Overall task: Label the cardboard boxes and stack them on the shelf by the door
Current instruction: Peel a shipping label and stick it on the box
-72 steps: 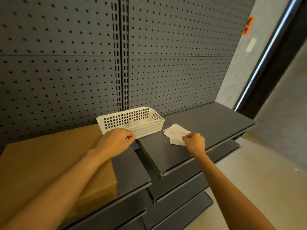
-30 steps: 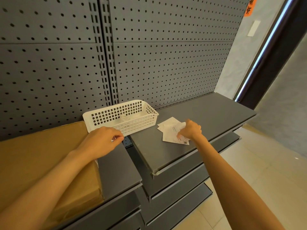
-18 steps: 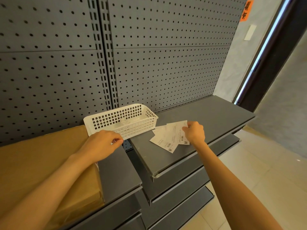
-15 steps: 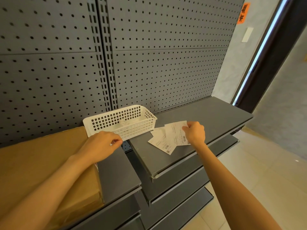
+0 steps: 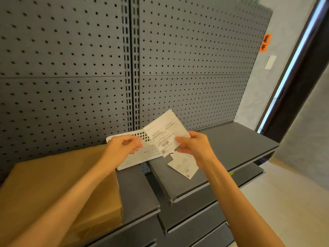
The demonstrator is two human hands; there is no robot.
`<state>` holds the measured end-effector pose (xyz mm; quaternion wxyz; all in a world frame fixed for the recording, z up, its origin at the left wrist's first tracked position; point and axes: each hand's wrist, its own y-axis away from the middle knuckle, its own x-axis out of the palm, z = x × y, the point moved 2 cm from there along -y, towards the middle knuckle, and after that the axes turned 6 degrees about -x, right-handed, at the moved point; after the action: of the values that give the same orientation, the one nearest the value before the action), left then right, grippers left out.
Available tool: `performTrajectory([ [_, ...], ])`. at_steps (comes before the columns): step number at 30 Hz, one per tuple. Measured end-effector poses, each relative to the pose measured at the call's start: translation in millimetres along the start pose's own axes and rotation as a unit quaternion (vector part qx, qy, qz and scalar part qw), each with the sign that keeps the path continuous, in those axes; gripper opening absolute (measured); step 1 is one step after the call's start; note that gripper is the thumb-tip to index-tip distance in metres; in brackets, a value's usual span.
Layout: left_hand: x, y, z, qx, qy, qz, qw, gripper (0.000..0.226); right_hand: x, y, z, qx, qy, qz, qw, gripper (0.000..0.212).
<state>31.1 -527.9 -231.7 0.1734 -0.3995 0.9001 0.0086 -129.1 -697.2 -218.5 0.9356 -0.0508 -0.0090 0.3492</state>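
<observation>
White paper label (image 5: 164, 135), long axis tilted upward, is pinched at its right edge by the right hand (image 5: 194, 148). Just left, the left hand (image 5: 122, 148), curled and seemingly empty, sits nearer the cardboard box (image 5: 58, 184) at lower left.

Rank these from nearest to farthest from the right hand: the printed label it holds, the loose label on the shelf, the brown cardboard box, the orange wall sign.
1. Printed white paper label, pinched in the right hand.
2. Loose white label, on the shelf just below.
3. Brown cardboard box, far left.
4. Orange wall sign, upper right.

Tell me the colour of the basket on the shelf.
White basket, seen in the head view.
</observation>
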Motion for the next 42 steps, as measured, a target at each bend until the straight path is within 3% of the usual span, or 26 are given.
performTrajectory([
  [7, -32, 45, -9, -0.060, 0.116, -0.011, 0.991, 0.015, 52, 22, 12, 0.016, -0.103, 0.069, 0.992, 0.022],
  [16, -57, 79, -6, -0.078, 0.134, -0.044, 0.987, 0.011, 100, 36, 16, 0.008, -0.150, 0.126, 0.981, 0.025],
  [29, -64, 94, -8, -0.067, 0.130, -0.097, 0.984, 0.011, 116, 43, 12, 0.010, -0.165, 0.159, 0.973, 0.025],
  [36, -65, 92, -6, -0.039, 0.124, -0.118, 0.984, 0.013, 120, 40, 7, 0.001, -0.131, 0.177, 0.975, 0.025],
  [40, -66, 90, -4, -0.019, 0.090, -0.132, 0.987, 0.012, 123, 35, -1, -0.011, -0.055, 0.159, 0.986, 0.021],
  [42, -67, 89, -3, -0.010, 0.077, -0.135, 0.988, 0.012, 123, 32, -5, -0.038, 0.023, 0.124, 0.991, 0.028],
])
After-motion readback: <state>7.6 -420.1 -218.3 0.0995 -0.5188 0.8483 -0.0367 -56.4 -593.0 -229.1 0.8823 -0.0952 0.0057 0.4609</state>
